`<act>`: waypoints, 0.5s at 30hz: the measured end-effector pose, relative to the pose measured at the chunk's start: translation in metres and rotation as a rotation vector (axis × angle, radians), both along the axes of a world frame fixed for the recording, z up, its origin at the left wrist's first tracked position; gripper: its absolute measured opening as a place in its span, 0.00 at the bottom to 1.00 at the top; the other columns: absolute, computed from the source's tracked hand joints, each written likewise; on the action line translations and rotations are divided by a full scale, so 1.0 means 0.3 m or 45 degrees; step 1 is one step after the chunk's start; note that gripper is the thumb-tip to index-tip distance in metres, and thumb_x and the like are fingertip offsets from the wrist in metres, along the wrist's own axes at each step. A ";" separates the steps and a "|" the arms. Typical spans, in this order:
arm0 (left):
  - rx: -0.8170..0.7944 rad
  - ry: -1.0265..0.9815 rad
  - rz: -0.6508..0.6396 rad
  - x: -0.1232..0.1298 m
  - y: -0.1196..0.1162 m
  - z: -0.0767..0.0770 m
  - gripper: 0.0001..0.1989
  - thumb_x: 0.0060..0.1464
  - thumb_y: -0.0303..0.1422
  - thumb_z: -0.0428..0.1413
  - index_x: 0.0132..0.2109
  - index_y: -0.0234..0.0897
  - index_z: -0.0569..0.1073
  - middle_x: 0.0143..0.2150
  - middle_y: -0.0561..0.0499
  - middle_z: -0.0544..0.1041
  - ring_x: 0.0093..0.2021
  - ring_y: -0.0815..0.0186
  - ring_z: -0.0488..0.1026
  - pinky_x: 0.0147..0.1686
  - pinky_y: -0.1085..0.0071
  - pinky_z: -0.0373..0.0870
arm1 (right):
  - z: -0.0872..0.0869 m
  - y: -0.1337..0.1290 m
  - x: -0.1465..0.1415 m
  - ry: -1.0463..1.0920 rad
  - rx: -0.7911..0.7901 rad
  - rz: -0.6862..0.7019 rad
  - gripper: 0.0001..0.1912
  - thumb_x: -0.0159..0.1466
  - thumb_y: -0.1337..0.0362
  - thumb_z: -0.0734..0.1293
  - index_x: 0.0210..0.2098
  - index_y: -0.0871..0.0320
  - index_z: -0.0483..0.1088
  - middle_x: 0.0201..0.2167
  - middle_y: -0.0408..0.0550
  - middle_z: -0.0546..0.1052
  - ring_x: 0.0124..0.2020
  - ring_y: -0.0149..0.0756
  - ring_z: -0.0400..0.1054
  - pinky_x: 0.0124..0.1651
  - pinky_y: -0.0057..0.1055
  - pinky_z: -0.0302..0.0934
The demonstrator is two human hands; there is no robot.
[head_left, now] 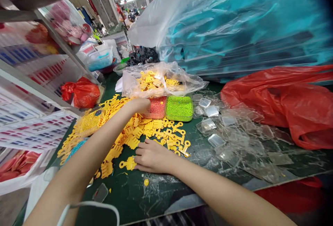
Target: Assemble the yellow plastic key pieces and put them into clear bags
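Observation:
My left hand (142,106) reaches to the left edge of a box of red beads (158,107); its fingertips are hidden from view. Beside that box stands one of green beads (179,108). Low over the green table, my right hand (153,156) has its fingers closed on a flat yellow plastic piece (128,163) with a ring at one end. Many similar yellow pieces (148,129) lie heaped behind and between the hands. A small round yellow piece (146,182) sits in front of my right hand.
Clear plastic pieces (234,139) spread across the right of the table (156,201). Behind them lie a red bag (281,104) and a big teal bundle in plastic (234,35). An open bag of yellow pieces (153,82) stands behind the boxes. White crates (39,129) line the left.

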State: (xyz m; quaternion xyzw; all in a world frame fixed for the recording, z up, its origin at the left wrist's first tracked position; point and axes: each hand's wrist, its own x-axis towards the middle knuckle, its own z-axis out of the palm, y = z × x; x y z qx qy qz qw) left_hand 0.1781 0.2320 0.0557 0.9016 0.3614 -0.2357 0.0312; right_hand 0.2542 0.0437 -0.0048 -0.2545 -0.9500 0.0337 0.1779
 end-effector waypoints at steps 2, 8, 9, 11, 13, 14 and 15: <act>-0.037 -0.004 -0.014 -0.006 -0.003 0.021 0.08 0.46 0.27 0.57 0.21 0.34 0.72 0.18 0.53 0.63 0.23 0.68 0.58 0.26 0.69 0.52 | -0.001 0.002 0.002 0.007 0.022 -0.008 0.14 0.69 0.58 0.63 0.33 0.58 0.74 0.29 0.45 0.76 0.37 0.37 0.64 0.35 0.36 0.50; -0.066 -0.059 -0.076 -0.026 0.018 0.053 0.04 0.46 0.26 0.56 0.27 0.34 0.75 0.22 0.53 0.70 0.25 0.68 0.61 0.27 0.71 0.53 | -0.005 0.003 0.005 0.036 0.050 -0.012 0.13 0.69 0.58 0.63 0.33 0.58 0.74 0.28 0.45 0.76 0.36 0.37 0.64 0.35 0.35 0.50; -0.061 -0.078 -0.089 -0.030 0.023 0.050 0.04 0.46 0.27 0.56 0.29 0.34 0.76 0.23 0.52 0.72 0.26 0.68 0.63 0.28 0.71 0.55 | -0.005 0.004 0.005 0.039 0.049 -0.012 0.13 0.69 0.58 0.63 0.33 0.59 0.74 0.28 0.45 0.76 0.36 0.37 0.64 0.35 0.35 0.50; -0.052 -0.116 -0.110 -0.038 0.031 0.036 0.04 0.47 0.28 0.57 0.31 0.34 0.76 0.26 0.51 0.75 0.28 0.67 0.66 0.30 0.71 0.57 | -0.004 0.003 0.006 0.034 0.043 -0.014 0.14 0.69 0.58 0.63 0.33 0.59 0.74 0.28 0.45 0.76 0.37 0.37 0.64 0.35 0.34 0.50; -0.037 -0.159 -0.126 -0.042 0.035 0.018 0.04 0.48 0.29 0.57 0.32 0.35 0.76 0.28 0.49 0.76 0.30 0.65 0.68 0.31 0.71 0.59 | 0.000 0.003 0.007 0.015 0.028 -0.016 0.14 0.70 0.58 0.63 0.33 0.59 0.74 0.29 0.45 0.75 0.37 0.37 0.64 0.36 0.34 0.50; -0.028 -0.183 -0.132 -0.042 0.037 0.009 0.04 0.49 0.30 0.57 0.31 0.36 0.76 0.28 0.49 0.77 0.30 0.65 0.69 0.32 0.71 0.59 | 0.002 0.002 0.007 0.003 0.019 -0.016 0.14 0.70 0.58 0.62 0.33 0.59 0.74 0.29 0.45 0.75 0.37 0.37 0.64 0.36 0.34 0.50; -0.018 -0.210 -0.136 -0.041 0.038 -0.001 0.04 0.49 0.30 0.57 0.31 0.36 0.76 0.29 0.49 0.77 0.31 0.64 0.69 0.32 0.71 0.59 | 0.004 0.002 0.007 -0.009 0.012 -0.016 0.14 0.70 0.58 0.62 0.33 0.59 0.74 0.29 0.45 0.76 0.37 0.37 0.64 0.36 0.35 0.50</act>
